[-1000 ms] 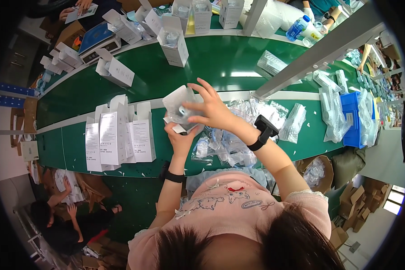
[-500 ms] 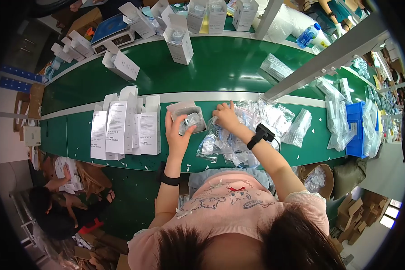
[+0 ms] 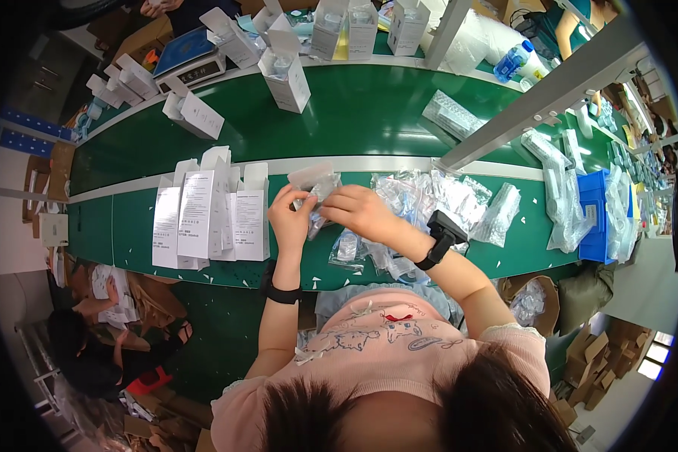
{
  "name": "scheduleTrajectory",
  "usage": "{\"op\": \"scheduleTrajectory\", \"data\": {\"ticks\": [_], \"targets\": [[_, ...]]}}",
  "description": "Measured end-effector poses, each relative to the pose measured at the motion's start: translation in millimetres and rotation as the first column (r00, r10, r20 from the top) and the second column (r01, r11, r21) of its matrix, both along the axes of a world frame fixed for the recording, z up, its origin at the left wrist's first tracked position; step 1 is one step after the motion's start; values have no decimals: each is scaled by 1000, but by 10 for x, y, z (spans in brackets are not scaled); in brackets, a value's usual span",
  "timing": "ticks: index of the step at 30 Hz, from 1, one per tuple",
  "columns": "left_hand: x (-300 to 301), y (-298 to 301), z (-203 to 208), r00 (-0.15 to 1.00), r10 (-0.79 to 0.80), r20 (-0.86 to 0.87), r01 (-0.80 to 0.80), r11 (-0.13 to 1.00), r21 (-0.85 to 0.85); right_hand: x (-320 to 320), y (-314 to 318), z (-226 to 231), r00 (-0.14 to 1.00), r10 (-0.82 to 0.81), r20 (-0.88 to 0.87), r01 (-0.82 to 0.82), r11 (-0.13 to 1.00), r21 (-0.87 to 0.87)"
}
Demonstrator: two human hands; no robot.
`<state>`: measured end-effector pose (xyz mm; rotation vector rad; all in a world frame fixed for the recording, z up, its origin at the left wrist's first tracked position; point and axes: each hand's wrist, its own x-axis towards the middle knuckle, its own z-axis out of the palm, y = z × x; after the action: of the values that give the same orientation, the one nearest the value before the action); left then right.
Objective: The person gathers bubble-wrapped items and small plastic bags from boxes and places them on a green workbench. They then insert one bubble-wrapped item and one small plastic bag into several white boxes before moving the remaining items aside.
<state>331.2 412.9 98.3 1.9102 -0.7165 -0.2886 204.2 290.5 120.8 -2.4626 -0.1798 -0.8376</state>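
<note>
Both my hands meet over an open white carton (image 3: 303,178) near the table's middle; much of the carton is hidden behind them. A clear plastic bag (image 3: 325,188) shows at its opening. My left hand (image 3: 288,215) is closed at the carton's left side, thumb and forefinger pinching what looks like the bag. From the right, my right hand (image 3: 360,213) reaches across with bent fingers closed on the bag. Under and beside my right wrist lies a heap of clear bags (image 3: 437,192) with pale blue and white parts.
Several upright white cartons (image 3: 203,211) stand to the left. Beyond the metal rail, an open filled carton (image 3: 285,79) and a tipped carton (image 3: 194,113) are on the green belt. A slanted metal post (image 3: 535,105) and blue bin (image 3: 595,215) are at right.
My right hand has moved left from the bag heap to the carton's opening. My left hand has shifted its fingers inward. Things on the far belt have slid left.
</note>
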Motion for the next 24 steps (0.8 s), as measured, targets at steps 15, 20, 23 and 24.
{"op": "scheduleTrajectory", "data": {"ticks": [15,20,23,24], "targets": [[397,755,-644,767,-366,527,-223,617,754,162,-67,-656,935,146,-322,82,797,599],[-233,427,-482,831,-374,412,-27,713,701,395,-1007,-505,973,-179,-145,225,601,767],[-471,265,-566,855,-414,313,109,732,672,610,-1664,-567,952,-276,-134,275,575,770],[-486,226,-590,892,-382,244,160,769,619,660,-1799,-582,940,-306,-150,301,536,789]]}}
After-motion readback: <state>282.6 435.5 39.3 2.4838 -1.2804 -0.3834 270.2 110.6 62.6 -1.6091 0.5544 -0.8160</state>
